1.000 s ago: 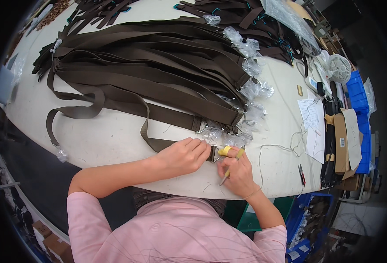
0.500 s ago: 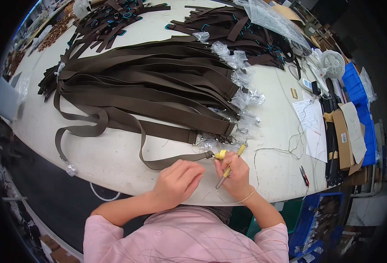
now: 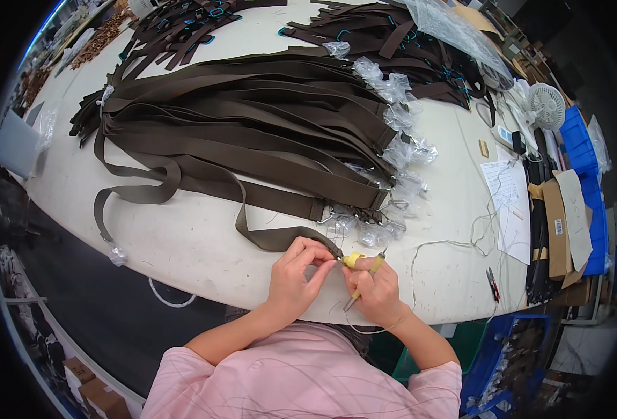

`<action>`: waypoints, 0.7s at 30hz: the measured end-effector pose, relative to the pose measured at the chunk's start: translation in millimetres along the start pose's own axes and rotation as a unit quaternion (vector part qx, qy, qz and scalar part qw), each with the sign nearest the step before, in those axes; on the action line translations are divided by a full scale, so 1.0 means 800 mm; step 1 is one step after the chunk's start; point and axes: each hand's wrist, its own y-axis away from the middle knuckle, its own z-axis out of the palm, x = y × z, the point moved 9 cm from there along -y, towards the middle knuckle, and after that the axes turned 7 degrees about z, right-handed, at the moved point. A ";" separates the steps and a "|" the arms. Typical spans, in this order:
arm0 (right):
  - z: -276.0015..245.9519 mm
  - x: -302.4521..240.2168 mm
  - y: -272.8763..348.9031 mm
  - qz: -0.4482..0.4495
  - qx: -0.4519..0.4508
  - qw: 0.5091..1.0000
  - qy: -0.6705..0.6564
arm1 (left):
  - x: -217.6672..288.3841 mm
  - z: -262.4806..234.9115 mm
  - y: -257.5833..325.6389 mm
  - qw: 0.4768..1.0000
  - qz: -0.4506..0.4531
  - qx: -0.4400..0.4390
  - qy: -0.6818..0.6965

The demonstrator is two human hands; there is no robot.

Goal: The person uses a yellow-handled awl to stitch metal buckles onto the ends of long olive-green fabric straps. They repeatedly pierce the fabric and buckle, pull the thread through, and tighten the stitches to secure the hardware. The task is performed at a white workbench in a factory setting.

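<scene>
My left hand [image 3: 296, 279] is closed in a pinch at the near end of a dark brown webbing strap [image 3: 280, 239]. The fingertips hide what exactly lies between them. My right hand [image 3: 377, 292] grips a slim awl-like tool [image 3: 377, 264] with a yellowish handle and a thin metal point, held slanted across the fingers. Yellow tape [image 3: 354, 259] wraps a fingertip of this hand, which is right beside the strap's end. A pale thread [image 3: 365, 331] loops below the right wrist. The strap's other end, wrapped in clear plastic [image 3: 118, 256], lies at the left table edge.
A large tied bundle of brown straps [image 3: 245, 133] with plastic-wrapped metal ends [image 3: 409, 150] covers the table's middle. More straps with blue buckles [image 3: 385, 42] lie behind. At right are paper sheets [image 3: 507, 206], red-handled snips [image 3: 493, 285], a small fan [image 3: 547, 106] and a cardboard box [image 3: 563, 230].
My left hand has moved right to the strap's end and closed there. The tool in my right hand has turned slightly, its upper end now showing a thin point. The whole view has shifted a little.
</scene>
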 end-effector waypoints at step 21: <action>0.006 0.005 0.021 -0.014 -0.034 0.999 0.009 | -0.006 0.009 0.003 0.995 -0.052 -0.091 -0.003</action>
